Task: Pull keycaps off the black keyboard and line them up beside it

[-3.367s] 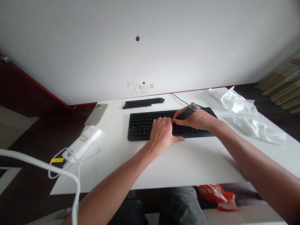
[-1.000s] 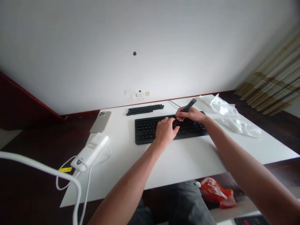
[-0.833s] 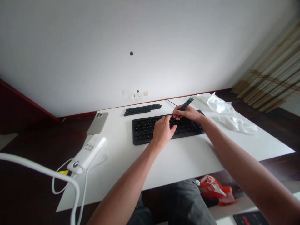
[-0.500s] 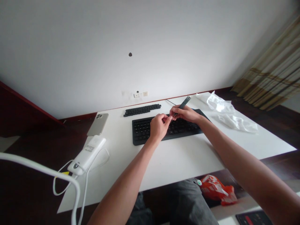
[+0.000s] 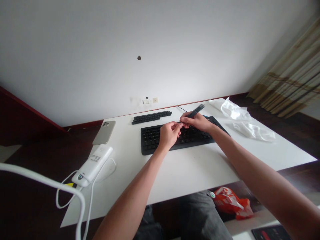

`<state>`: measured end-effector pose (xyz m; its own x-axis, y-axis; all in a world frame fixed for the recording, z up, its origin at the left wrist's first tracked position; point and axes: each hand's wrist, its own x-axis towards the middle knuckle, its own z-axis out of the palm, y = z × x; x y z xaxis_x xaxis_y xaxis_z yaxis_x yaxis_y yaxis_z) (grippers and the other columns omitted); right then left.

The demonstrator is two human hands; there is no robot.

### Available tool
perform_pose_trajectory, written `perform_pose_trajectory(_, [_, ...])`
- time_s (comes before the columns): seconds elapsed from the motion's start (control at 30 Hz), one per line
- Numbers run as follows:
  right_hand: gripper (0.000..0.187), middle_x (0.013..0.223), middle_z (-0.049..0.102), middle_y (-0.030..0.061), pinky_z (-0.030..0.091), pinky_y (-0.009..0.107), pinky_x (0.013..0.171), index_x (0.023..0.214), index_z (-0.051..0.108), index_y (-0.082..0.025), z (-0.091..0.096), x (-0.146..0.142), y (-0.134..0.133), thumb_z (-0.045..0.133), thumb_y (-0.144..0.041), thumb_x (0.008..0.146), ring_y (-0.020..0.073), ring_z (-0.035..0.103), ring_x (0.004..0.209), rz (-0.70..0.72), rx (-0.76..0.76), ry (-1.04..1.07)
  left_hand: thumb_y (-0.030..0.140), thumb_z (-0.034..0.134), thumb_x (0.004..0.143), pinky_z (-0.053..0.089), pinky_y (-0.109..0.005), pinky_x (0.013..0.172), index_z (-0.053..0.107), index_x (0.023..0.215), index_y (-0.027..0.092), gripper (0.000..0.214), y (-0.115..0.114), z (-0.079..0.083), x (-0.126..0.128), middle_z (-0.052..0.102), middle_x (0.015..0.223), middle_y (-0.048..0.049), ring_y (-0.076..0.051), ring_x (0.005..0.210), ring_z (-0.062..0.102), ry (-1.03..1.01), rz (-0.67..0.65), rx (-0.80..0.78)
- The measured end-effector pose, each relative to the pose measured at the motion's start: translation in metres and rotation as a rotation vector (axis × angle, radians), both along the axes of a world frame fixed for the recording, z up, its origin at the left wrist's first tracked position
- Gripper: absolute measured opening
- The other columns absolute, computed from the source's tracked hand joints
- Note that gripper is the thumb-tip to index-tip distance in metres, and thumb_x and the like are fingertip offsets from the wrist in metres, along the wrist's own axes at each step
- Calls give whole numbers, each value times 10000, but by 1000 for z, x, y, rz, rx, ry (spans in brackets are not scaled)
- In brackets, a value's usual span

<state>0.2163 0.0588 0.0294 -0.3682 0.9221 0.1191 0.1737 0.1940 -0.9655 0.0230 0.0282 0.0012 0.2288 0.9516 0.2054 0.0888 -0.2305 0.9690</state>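
Observation:
Over the black keyboard [image 5: 195, 142] my two hands meet, fingertips close together. My left hand [image 5: 170, 133] is closed in a pinch; whatever lies between its thumb and fingers is too small or hidden to make out. My right hand [image 5: 193, 121] is wrapped round a dark slim tool [image 5: 198, 109], whose upper end sticks out up and to the right. The tool's lower end is hidden by my fingers. Behind the keyboard, loose black keycaps [image 5: 151, 117] lie in rows on the white table [image 5: 190, 173].
Crumpled clear plastic bags [image 5: 235, 111] lie at the right. On the left are a phone [image 5: 104, 132] and a white device [image 5: 93, 165] with a white cable [image 5: 92, 200]. Below the table edge is an orange bag [image 5: 231, 201].
My right hand has turned slightly, and the tool leans lower to the right. My left fingertips have shifted a little; both hands stay close together above the keyboard.

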Motion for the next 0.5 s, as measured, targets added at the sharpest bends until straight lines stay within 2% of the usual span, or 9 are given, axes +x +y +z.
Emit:
perform_pose_trajectory(0.23, [416, 663, 673, 25, 511, 279, 580, 812, 733, -160, 6, -6, -3, 843, -559, 768, 148, 605, 607, -24, 22, -37, 422, 639, 943, 420, -217, 503, 707, 770, 190, 297, -2, 2, -1, 632, 584, 19, -104, 465, 558, 77, 41, 12])
perform_pose_trajectory(0.5, [415, 682, 682, 27, 512, 273, 594, 833, 741, -163, -6, -2, 4, 848, -559, 771, 147, 611, 618, -29, -45, 63, 492, 656, 950, 487, -227, 618, 727, 926, 203, 299, 1, 1, -4, 687, 648, 1, -138, 609, 660, 66, 68, 103])
